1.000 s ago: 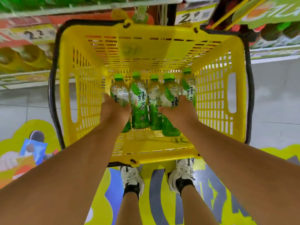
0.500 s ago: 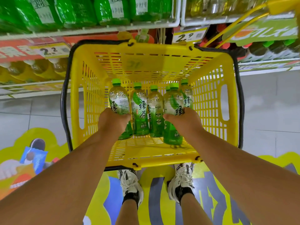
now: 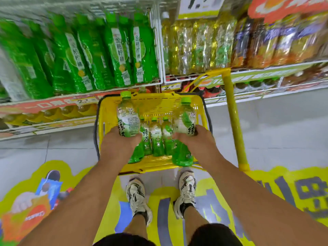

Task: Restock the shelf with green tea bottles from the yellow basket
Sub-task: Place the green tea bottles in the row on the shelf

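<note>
Shelves (image 3: 248, 75) blur ahead; above the basket (image 3: 106, 110) my left hand (image 3: 117, 148) and right hand (image 3: 197, 141) each grip a bottle (image 3: 127, 119). Next, I'd guess: find the green-tea row.

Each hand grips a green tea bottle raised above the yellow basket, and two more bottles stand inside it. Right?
Not quite. The head view shows three bottles standing in the yellow basket, not two. The left hand and right hand each grip a raised bottle.
</note>
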Available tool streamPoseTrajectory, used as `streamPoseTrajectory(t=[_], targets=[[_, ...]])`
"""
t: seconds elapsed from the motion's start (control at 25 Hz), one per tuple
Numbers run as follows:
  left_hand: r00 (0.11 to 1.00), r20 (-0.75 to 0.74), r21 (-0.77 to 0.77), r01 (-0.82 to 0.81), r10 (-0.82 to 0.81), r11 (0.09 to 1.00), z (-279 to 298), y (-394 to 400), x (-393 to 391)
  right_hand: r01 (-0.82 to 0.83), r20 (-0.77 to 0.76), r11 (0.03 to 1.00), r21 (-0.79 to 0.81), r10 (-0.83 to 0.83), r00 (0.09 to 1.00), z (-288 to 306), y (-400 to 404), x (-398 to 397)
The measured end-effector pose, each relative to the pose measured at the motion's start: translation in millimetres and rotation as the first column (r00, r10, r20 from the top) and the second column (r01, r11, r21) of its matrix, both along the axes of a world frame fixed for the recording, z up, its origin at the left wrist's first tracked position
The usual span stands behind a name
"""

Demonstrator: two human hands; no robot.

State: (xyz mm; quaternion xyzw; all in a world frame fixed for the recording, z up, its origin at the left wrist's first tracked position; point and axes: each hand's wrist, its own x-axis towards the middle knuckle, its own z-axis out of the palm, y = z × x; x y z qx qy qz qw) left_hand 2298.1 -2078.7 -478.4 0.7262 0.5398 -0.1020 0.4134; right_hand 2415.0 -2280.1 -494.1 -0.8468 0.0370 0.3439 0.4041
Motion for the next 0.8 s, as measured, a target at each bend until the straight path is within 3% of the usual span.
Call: streamPoseTrajectory(t=[0.36, 0.8], targets=[[0.965, 0.242, 0.016, 0.102, -0.102, 0.995, 244, -18, -18, 0.058, 0.063, 0.97, 0.236, -0.075, 0.995, 238, -20, -15], [0.822, 0.531, 0.169, 0.137, -0.207, 0.976, 451, 10, -41, -0.052, 0.292, 0.931, 0.361, -0.06, 0.955, 442, -8, -18]])
